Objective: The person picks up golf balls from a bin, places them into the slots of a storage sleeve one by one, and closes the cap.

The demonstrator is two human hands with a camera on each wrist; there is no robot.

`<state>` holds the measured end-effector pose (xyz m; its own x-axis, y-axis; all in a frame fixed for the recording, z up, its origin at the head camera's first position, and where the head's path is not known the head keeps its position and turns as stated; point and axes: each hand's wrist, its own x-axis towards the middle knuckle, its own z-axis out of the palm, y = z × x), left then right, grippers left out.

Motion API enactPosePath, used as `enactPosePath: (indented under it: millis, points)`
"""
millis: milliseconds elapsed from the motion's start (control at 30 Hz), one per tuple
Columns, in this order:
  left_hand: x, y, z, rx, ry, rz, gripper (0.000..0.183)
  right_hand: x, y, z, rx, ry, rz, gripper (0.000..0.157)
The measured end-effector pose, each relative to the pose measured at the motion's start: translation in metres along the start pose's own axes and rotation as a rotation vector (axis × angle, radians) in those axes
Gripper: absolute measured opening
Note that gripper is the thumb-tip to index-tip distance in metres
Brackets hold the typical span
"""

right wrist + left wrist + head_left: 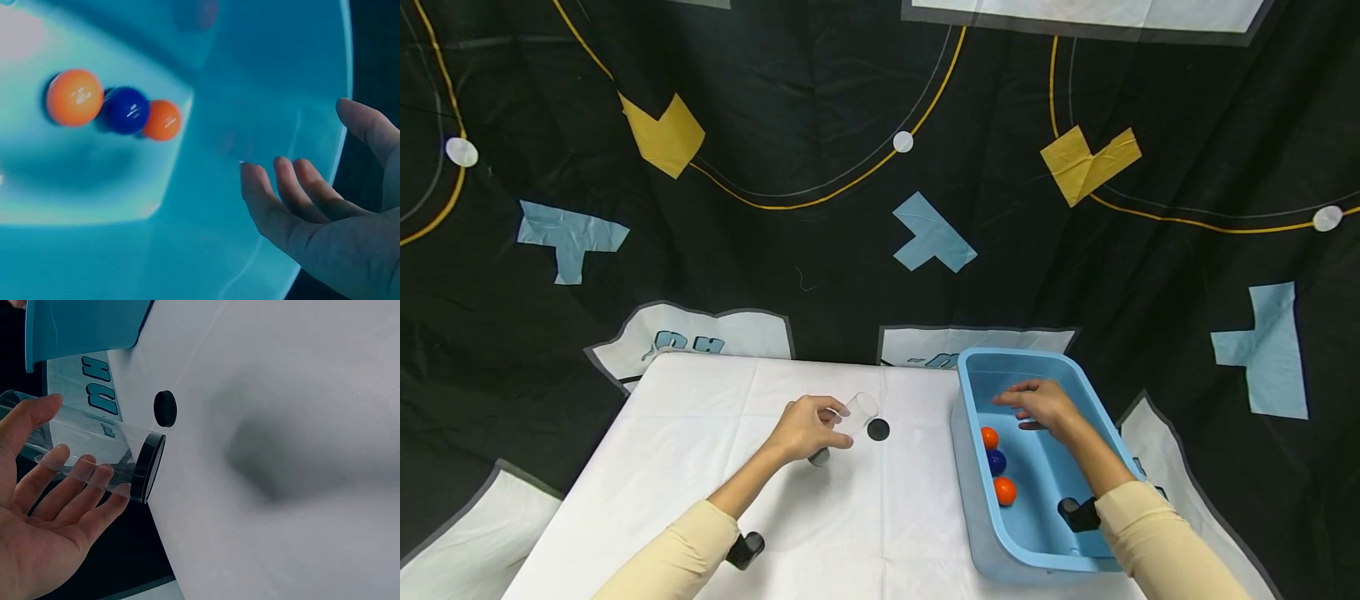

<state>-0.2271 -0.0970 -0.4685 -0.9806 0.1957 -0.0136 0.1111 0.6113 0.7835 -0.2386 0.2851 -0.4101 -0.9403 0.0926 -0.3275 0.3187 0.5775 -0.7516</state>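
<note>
My left hand (808, 429) grips a clear plastic tube (94, 434) with thumb on one side and fingers along the other. The tube is see-through, tilted, with a black cap (149, 467) on its lower end. On the white table near it lies a round black lid (878, 429). Over the far part of a light blue bin (964, 392), my right hand (1041, 406) hangs with fingers loosely spread, holding nothing. Two orange balls (1004, 491) and a dark blue ball (997, 462) sit in a row on the bin's floor, apart from that hand.
The bin stands at the right side of the white table (700, 450), its raised rim (84, 355) higher than the tabletop. Black cloth (820, 275) with blue and yellow tape pieces hangs behind the table. White printed sheets (700, 329) show along the table's back edge.
</note>
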Motion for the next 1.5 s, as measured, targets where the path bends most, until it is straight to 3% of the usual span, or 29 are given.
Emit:
enactPosePath:
  millis: [133, 267, 567, 933, 1300, 1500]
  points:
    - [0.000, -0.002, 0.000, -0.005, 0.002, 0.004, 0.037, 0.006, 0.012, -0.004, -0.009, -0.048, 0.071, 0.046]
    - [0.000, -0.003, 0.000, -0.008, -0.001, 0.003, 0.037, 0.016, 0.025, -0.005, -0.002, -0.140, 0.166, 0.050]
    - [-0.001, -0.003, 0.001, -0.005, 0.001, -0.003, 0.038, 0.034, 0.059, 0.004, 0.018, -0.314, 0.354, 0.047]
    - [-0.001, -0.003, 0.000, -0.002, 0.005, -0.002, 0.038, 0.037, 0.083, 0.015, 0.057, -0.307, 0.479, 0.040]
    - [-0.002, -0.002, -0.001, 0.009, 0.001, 0.008, 0.037, 0.033, 0.093, 0.023, 0.092, -0.321, 0.517, 0.038]
    - [-0.003, -0.002, -0.002, 0.006, 0.003, 0.001, 0.037, 0.037, 0.095, 0.028, 0.116, -0.352, 0.547, 0.026]
